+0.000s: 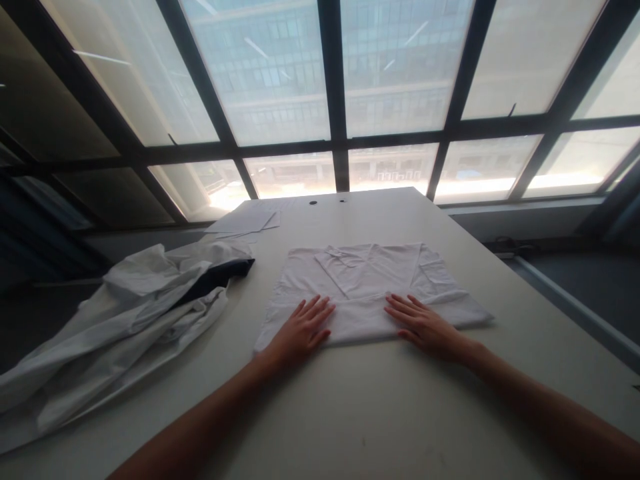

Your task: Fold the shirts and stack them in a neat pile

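Observation:
A white shirt [367,280], partly folded with its collar showing, lies flat on the pale table [380,413]. My left hand [303,330] rests palm down on the shirt's near left edge, fingers stretched out. My right hand [423,325] lies flat on the near right part of the same folded edge, fingers spread. Neither hand grips anything.
A heap of crumpled white garments [125,320] with a dark piece [220,277] hangs over the table's left side. Sheets of paper [245,221] lie at the far left. Two small holes [327,200] sit near the far edge, below large windows [330,80].

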Action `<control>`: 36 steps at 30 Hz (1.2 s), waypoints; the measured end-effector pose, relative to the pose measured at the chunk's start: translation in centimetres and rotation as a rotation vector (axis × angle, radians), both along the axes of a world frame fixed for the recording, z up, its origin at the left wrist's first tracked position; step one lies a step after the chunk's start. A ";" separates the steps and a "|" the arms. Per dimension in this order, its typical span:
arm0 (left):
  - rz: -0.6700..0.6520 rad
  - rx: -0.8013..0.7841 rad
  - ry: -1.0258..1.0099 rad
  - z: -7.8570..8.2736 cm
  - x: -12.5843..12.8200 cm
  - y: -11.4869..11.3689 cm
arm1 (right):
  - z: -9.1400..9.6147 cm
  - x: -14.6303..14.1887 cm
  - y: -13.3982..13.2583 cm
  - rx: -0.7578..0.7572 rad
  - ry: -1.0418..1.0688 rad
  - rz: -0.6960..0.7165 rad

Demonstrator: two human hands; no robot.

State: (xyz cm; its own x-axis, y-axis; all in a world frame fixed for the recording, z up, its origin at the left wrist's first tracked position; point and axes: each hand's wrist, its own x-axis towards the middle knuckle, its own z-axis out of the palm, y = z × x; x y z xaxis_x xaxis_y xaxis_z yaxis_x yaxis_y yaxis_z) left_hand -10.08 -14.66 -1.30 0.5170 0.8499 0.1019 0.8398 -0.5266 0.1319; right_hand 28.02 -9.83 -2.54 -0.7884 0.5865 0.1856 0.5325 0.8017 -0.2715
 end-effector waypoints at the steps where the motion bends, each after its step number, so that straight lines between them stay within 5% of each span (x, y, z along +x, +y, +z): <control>1: -0.025 -0.033 0.011 0.0 0.2 0.0 | 0.0 -0.1 0.0 -0.008 -0.009 0.012; 24: -0.019 -0.087 0.028 -0.3 0.1 0.1 | -0.8 0.3 0.3 0.041 -0.058 -0.191; 32: -0.013 -0.086 0.033 -0.4 0.1 0.2 | 1.1 -1.4 -1.5 -0.013 -0.042 0.081; 36: -0.013 -0.093 0.033 -0.4 0.1 0.1 | 0.9 -1.5 -1.3 -0.058 -0.067 0.067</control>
State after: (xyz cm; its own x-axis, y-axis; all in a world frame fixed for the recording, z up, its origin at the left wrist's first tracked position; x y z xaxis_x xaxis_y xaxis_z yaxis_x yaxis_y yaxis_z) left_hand -9.98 -14.52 -1.72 0.5301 0.8479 0.0061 0.8374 -0.5247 0.1532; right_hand 26.52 -11.16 -1.63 -0.8354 0.5407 0.0987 0.4970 0.8198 -0.2844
